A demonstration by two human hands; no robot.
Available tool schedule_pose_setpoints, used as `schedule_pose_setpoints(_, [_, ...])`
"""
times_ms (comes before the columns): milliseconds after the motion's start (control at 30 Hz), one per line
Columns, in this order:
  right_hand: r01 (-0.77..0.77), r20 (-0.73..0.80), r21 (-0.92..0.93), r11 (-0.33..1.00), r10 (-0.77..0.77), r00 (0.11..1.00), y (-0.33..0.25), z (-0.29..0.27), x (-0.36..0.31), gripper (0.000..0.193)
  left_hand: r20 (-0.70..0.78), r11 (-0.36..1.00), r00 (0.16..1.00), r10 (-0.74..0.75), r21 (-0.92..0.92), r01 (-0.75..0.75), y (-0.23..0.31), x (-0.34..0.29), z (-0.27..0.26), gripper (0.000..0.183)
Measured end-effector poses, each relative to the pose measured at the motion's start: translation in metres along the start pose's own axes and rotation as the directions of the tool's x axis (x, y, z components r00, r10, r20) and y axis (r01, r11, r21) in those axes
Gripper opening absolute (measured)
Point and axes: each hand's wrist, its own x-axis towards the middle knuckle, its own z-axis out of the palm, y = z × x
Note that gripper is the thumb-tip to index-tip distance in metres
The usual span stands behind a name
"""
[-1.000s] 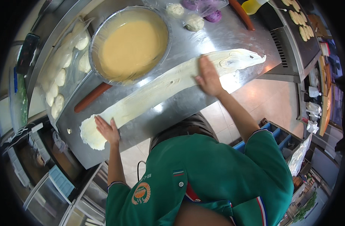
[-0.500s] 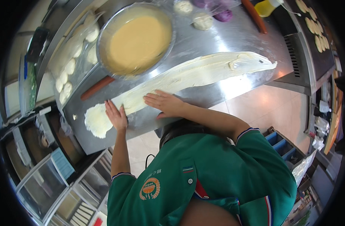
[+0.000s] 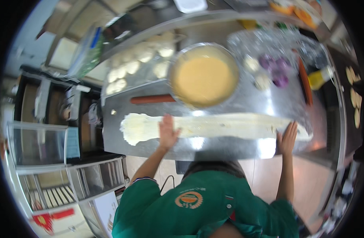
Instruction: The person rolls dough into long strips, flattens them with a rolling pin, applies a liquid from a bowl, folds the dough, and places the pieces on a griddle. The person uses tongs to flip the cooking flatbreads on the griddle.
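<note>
A long, thin sheet of pale dough [image 3: 221,126] stretches from left to right across the steel table. Toward its left end, my left hand [image 3: 168,133] lies flat on the dough with the fingers stretched out. My right hand [image 3: 287,139] rests near the far right end, its fingers straight and touching the dough. Neither hand grips anything. The dough's left edge is ragged, and its right end tapers.
Behind the dough stand a large bowl of yellow batter [image 3: 206,79] and a brown rolling pin [image 3: 152,99]. White dough balls [image 3: 132,66] lie at the back left, purple dough balls [image 3: 280,80] at the right. Another rolling pin [image 3: 305,81] lies near an oil bottle [image 3: 321,77].
The view has turned, so the dough now runs level. My right hand has moved along the dough from its left part to the right end. My left hand stays near the left end.
</note>
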Motion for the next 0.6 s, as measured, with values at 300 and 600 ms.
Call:
schedule_pose_setpoints(300, [-0.332,0.000,-0.226,0.916,0.341,0.940,0.106,0.009,-0.006,0.075,0.120,0.809,0.806,0.580,-0.197,-0.553,0.192,0.038,0.017,0.088])
schedule_pose_setpoints(600, [-0.237,-0.370,0.230,0.944,0.310,0.876,0.150,0.021,-0.007,0.033,0.148,0.897,0.885,0.442,-0.082,-0.435,0.113,0.035,0.003,0.084])
